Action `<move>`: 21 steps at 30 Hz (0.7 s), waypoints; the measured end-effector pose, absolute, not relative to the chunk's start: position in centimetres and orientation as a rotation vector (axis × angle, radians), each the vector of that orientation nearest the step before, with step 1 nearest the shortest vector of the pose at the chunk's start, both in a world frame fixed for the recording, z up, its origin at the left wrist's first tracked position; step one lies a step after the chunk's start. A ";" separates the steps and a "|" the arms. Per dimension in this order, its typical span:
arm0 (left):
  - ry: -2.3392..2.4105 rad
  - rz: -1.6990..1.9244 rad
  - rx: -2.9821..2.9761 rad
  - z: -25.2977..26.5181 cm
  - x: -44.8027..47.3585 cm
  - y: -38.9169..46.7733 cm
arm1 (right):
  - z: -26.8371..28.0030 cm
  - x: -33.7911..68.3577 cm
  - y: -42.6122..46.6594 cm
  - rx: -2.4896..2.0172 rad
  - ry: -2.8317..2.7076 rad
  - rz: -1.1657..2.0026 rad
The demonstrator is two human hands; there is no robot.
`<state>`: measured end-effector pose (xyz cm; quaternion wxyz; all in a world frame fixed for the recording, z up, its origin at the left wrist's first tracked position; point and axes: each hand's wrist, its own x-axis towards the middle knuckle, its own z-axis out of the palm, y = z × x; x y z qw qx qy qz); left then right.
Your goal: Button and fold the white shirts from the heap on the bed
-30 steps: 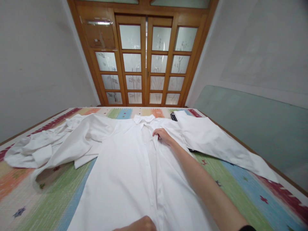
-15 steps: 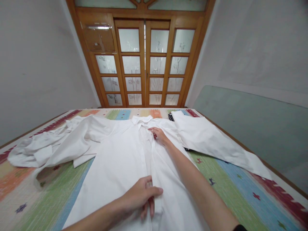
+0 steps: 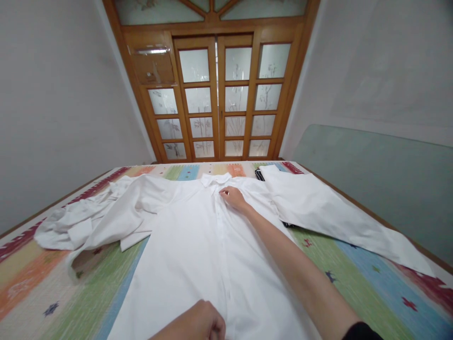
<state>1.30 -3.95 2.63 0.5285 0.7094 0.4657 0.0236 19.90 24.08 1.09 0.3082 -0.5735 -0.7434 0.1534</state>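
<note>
A white button-up shirt [image 3: 184, 245] lies face up, with its collar [image 3: 215, 179] at the far end and its front edges together down the middle. Just below the collar, my right hand [image 3: 233, 197] pinches the front edge. At the bottom of the view my left hand [image 3: 203, 322] is closed over the lower front edge, its fingertips mostly hidden. The left-hand sleeve [image 3: 120, 203] is bunched and folded, and the right-hand sleeve [image 3: 329, 208] stretches out nearly flat.
A striped, multicoloured cloth [image 3: 357, 264] covers the surface under the shirt. Black patterned fabric [image 3: 259, 175] peeks out by the right-hand sleeve. Wooden doors with frosted panes [image 3: 219, 94] stand beyond, and a pale green panel [image 3: 375, 189] rises along the right side.
My left hand has moved down toward me and its fingers have curled closed. The gap between the shirt's front edges has closed. My right hand stays below the collar.
</note>
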 end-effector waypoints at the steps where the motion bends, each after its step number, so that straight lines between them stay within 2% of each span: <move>1: 1.130 0.049 1.715 2.2 1.3 -3.6 | 1.4 19.6 24.5 -1.554 -1.994 0.376; 9: 1.240 0.333 1.826 -0.1 1.5 -0.9 | 1.8 17.2 28.4 -1.678 -2.130 0.346; 21: 0.905 0.891 2.176 -5.5 0.9 0.3 | 1.7 15.5 33.3 -1.828 -2.097 0.174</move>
